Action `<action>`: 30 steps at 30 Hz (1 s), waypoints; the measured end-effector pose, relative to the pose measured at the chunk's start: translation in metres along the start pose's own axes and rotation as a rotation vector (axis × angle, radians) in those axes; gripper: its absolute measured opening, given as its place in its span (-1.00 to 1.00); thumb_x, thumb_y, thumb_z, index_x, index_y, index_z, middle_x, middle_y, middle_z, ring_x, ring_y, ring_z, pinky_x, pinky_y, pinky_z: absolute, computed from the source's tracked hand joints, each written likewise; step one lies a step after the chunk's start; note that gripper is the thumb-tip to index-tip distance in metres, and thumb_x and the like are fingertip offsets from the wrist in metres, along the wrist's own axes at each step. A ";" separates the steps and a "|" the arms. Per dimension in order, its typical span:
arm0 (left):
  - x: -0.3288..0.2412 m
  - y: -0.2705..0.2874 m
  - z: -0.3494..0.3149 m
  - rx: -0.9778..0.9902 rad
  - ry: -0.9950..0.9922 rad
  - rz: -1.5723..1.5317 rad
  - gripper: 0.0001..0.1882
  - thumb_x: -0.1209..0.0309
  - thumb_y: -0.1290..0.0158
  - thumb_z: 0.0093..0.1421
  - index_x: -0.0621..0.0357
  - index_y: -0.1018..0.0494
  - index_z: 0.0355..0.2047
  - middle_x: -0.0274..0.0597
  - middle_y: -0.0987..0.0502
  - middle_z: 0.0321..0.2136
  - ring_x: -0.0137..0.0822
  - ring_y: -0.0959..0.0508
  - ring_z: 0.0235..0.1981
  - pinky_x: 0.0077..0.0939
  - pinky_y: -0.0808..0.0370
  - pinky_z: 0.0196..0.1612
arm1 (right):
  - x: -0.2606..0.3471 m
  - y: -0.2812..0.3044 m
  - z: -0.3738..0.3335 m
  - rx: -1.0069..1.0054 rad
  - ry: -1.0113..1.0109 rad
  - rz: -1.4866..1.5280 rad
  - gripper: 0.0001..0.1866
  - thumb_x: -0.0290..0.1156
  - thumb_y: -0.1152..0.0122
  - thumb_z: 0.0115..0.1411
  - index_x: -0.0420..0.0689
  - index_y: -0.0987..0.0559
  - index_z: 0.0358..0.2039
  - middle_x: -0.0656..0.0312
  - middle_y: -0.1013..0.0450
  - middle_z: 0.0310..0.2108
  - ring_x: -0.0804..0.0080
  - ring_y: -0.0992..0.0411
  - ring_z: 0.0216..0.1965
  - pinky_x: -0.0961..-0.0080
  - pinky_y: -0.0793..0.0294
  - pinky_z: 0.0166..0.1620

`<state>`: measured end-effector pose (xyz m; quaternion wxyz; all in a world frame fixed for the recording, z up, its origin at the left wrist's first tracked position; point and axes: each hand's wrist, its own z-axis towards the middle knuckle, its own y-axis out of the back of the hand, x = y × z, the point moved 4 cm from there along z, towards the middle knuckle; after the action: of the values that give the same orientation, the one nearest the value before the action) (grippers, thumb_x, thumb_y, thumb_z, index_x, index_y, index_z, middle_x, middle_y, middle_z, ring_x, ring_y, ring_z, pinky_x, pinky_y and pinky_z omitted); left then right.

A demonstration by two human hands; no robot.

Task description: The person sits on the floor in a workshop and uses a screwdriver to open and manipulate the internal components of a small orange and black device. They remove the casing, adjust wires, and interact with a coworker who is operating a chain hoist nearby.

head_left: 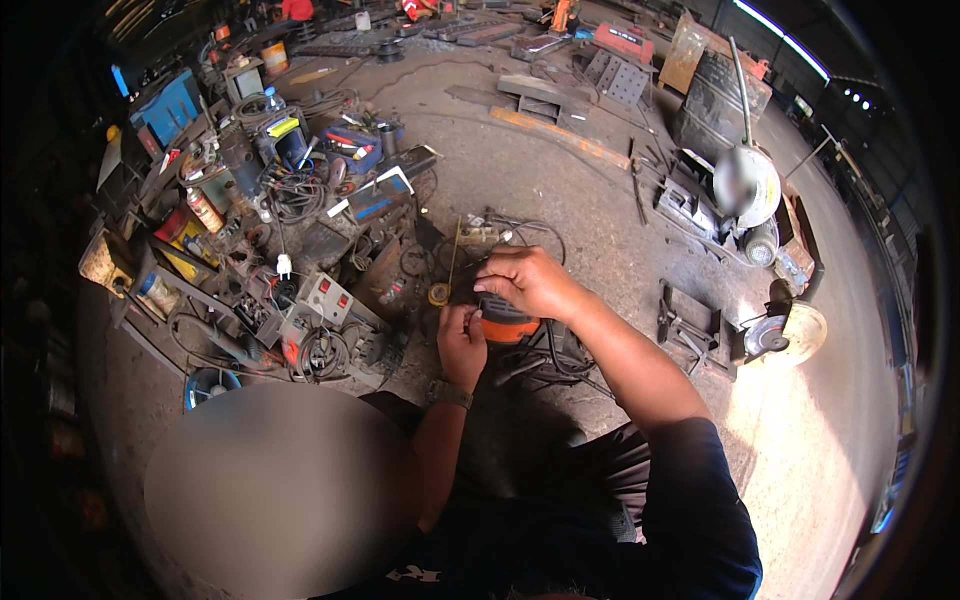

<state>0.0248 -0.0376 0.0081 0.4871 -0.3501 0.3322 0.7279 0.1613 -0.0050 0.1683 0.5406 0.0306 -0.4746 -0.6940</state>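
Observation:
An orange and black power tool [507, 327] lies on the dusty concrete floor in front of me. My left hand [461, 340], with a watch on its wrist, is closed around the tool's left end. My right hand [527, 281] curls over its top, fingertips pinched at the far left edge. A small yellow roll of tape [438, 294] sits just left of both hands, with a thin yellow strip [455, 250] running up from it. Black cables [545, 362] trail from under the tool. Much of the tool is hidden under my hands.
A heap of welding machines, boxes and coiled cables [300, 300] fills the left. At the right stand a disc grinder [785, 332], a dark metal bracket [690, 325] and a white round machine [745, 185]. Steel plates [560, 100] lie further back.

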 end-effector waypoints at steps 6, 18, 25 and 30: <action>0.006 0.001 -0.008 -0.028 0.038 -0.027 -0.92 0.52 -0.12 0.39 0.30 -0.50 -0.19 -0.05 -0.48 -0.27 -0.12 -0.60 -0.31 -0.30 -0.54 -0.22 | -0.010 -0.013 -0.003 0.001 -0.469 -0.177 -0.87 -0.40 -0.27 0.30 -0.20 -0.62 -0.34 0.11 -0.55 -0.47 0.05 -0.57 -0.46 0.26 -0.53 -0.38; 0.004 -0.001 -0.007 -0.015 0.039 0.001 -0.91 0.50 -0.11 0.39 0.30 -0.50 -0.19 -0.05 -0.46 -0.29 -0.12 -0.58 -0.34 -0.29 -0.53 -0.25 | -0.014 0.001 -0.013 -0.152 -0.065 -0.244 -0.68 -0.27 -0.41 0.29 -0.19 -0.51 -0.46 0.10 -0.49 -0.50 0.05 -0.49 -0.49 0.27 -0.47 -0.37; 0.009 -0.002 -0.007 -0.032 0.015 -0.036 -0.92 0.51 -0.13 0.38 0.30 -0.52 -0.22 -0.03 -0.47 -0.30 -0.05 -0.56 -0.36 -0.22 -0.53 -0.27 | 0.007 -0.009 -0.007 -0.025 -0.390 -0.159 -0.62 -0.24 -0.47 0.24 -0.21 -0.52 -0.52 -0.03 -0.43 -0.60 -0.09 -0.46 -0.53 0.19 -0.43 -0.43; 0.007 -0.002 -0.007 -0.033 0.045 -0.049 -0.93 0.52 -0.13 0.37 0.29 -0.51 -0.22 -0.04 -0.47 -0.30 -0.09 -0.56 -0.36 -0.25 -0.53 -0.27 | -0.004 0.002 0.001 0.050 -0.355 -0.036 -0.77 -0.37 -0.42 0.29 -0.23 -0.58 -0.40 0.10 -0.56 -0.48 0.30 -0.58 -0.44 0.32 -0.52 -0.33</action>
<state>0.0260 -0.0392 -0.0019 0.4912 -0.3822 0.3223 0.7132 0.1636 -0.0012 0.1686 0.4352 -0.0705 -0.5788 -0.6860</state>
